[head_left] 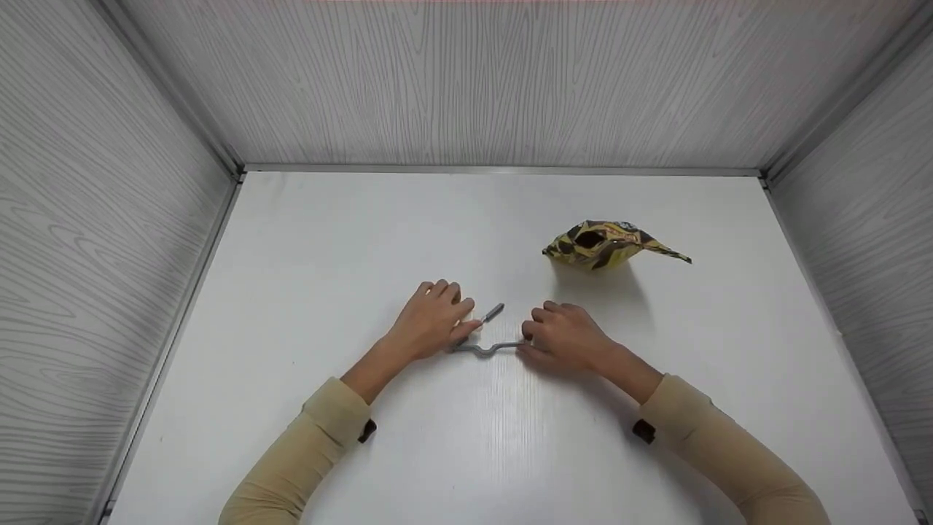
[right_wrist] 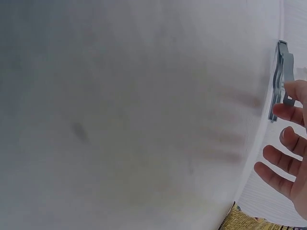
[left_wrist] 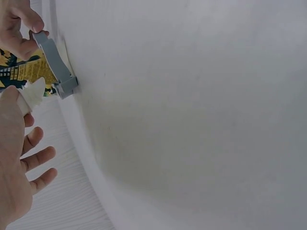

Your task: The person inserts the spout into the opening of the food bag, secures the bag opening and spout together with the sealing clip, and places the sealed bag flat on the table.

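Observation:
A grey bag clip [head_left: 484, 352] stands with its two arms spread apart between my hands, just above or on the table. One arm has a curved bump at its middle; the other [head_left: 494, 313] shows beyond my left thumb. My left hand [head_left: 431, 321] pinches a white piece [left_wrist: 33, 92] at the clip between thumb and finger; whether it is joined to the clip is hidden. With thumb and forefinger, my right hand [head_left: 567, 337] pinches the free end of the bumped arm [right_wrist: 289, 72]. The other fingers of both hands are spread loosely in the wrist views.
Behind my right hand, a yellow and black printed bag [head_left: 601, 246] stands upright on the white table [head_left: 466, 437]. Grey wood-grain panels [head_left: 466, 87] close off the back and both sides.

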Demonstrator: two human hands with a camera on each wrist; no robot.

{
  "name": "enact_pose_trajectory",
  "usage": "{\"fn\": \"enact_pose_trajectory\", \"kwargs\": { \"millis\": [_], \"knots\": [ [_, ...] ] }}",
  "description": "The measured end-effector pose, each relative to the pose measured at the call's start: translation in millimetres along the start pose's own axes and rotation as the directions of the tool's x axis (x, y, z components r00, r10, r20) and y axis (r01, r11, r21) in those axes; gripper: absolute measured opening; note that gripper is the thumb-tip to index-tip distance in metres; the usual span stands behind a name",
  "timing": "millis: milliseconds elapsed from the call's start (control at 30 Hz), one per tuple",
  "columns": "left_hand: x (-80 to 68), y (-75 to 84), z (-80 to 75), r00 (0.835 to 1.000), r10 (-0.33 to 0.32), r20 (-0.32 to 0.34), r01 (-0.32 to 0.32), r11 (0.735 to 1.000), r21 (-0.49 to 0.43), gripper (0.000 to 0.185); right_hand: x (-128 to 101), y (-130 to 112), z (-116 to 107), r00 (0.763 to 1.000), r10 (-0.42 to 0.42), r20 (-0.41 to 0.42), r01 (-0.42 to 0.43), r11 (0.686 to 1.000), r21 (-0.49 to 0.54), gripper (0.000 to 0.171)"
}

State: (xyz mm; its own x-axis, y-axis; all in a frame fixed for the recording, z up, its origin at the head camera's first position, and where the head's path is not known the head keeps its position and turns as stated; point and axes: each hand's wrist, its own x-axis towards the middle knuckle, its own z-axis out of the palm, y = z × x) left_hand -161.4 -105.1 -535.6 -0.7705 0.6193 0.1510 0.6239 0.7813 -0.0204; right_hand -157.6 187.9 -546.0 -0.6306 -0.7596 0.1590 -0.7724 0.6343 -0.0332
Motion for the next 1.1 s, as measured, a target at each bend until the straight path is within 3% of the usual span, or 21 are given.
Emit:
{"fn": "enact_pose_trajectory", "kwargs": {
  "millis": [433,733,867,1100],
  "knots": [
    [-0.9,-0.8,0.9,1.0,0.009,-0.02,-0.009,1.0,0.002,0.043,0.4,1.3,2.9,1.0,0.0,0.028,0.0,1.0,-0.007,0.025],
    [-0.1,-0.1,-0.3,0.999,0.014,-0.041,-0.013,1.0,0.014,0.042,-1.9,3.7,-0.6,0.996,0.043,0.076,-0.045,0.999,0.023,0.027],
    [0.7,0.8,-0.6,0.999,0.015,-0.043,-0.014,1.0,0.01,0.042,-4.2,5.4,-3.2,0.999,0.028,0.041,-0.028,1.0,0.003,0.028],
    [0.6,2.1,-0.1,0.999,0.019,-0.045,-0.018,1.0,0.015,0.042,-10.6,6.5,-6.4,0.994,-0.037,-0.106,0.029,0.997,-0.076,0.024]
  ]
}}
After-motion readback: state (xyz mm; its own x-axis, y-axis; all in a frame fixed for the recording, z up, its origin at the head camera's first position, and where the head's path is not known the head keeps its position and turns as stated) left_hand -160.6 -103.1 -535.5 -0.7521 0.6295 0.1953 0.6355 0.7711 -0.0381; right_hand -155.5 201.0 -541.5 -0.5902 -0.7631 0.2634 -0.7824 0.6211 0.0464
